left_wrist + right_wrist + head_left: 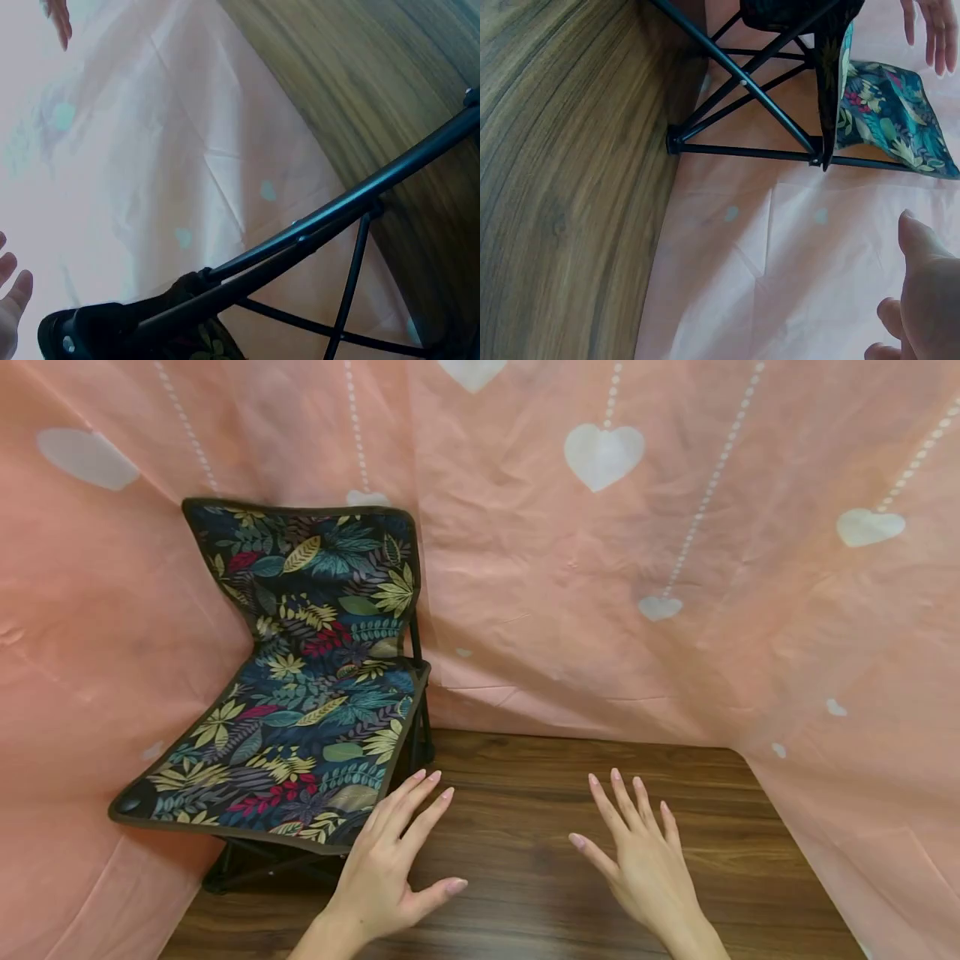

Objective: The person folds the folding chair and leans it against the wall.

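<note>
A folding chair (300, 718) with dark leaf-patterned fabric and a black metal frame stands unfolded at the left of the head view. Its crossed legs (742, 82) show in the right wrist view. My left hand (386, 864) is held with fingers spread, in front of the seat's right front corner in the head view; whether it touches the fabric I cannot tell. Over the wooden tabletop, my right hand (641, 860) is apart from the chair, fingers straight and spread. Neither hand holds anything.
The dark wood-grain tabletop (540, 835) extends right of the chair, with a rounded far right corner. Pink cloth (510, 568) printed with white hearts hangs behind it and along both sides, close to the chair's back.
</note>
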Motion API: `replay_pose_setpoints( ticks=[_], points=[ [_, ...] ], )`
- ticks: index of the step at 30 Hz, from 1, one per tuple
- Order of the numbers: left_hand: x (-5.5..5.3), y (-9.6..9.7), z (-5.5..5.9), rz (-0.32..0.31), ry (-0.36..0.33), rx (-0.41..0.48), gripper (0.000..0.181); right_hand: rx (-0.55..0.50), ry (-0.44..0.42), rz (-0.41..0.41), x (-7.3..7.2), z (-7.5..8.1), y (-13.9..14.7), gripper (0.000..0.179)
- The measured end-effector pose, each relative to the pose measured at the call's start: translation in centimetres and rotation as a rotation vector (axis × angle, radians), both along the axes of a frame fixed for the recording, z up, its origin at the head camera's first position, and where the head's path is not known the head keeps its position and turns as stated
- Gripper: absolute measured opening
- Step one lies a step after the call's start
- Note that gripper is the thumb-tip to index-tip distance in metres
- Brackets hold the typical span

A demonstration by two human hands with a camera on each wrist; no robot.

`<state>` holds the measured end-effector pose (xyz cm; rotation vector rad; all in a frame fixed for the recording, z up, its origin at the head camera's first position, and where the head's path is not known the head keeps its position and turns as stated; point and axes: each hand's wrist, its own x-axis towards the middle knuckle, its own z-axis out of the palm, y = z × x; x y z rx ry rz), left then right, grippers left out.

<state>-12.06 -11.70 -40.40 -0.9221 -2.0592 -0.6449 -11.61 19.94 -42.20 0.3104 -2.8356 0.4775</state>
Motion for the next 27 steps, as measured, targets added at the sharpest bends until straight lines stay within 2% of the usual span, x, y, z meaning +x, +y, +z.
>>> replay_pose_setpoints(
  ticks=[12,19,23,27],
  points=[
    [-0.5,-2.9,2.2,0.101,0.044,0.051,0.075,-0.013,0.030,-0.032,-0.2,1.4,-0.6,0.079],
    [-0.7,-5.1,2.9,0.174,0.056,0.089,0.074,-0.065,0.125,-0.014,-0.5,2.2,-1.2,0.083],
    [-0.7,-6.7,2.7,0.171,0.053,0.146,0.069,-0.105,0.212,0.004,-0.6,2.4,-1.7,0.089],
    [-0.6,-8.3,2.3,0.162,0.043,0.203,0.067,-0.149,0.307,0.062,-0.7,2.5,-2.1,0.090]
  ],
)
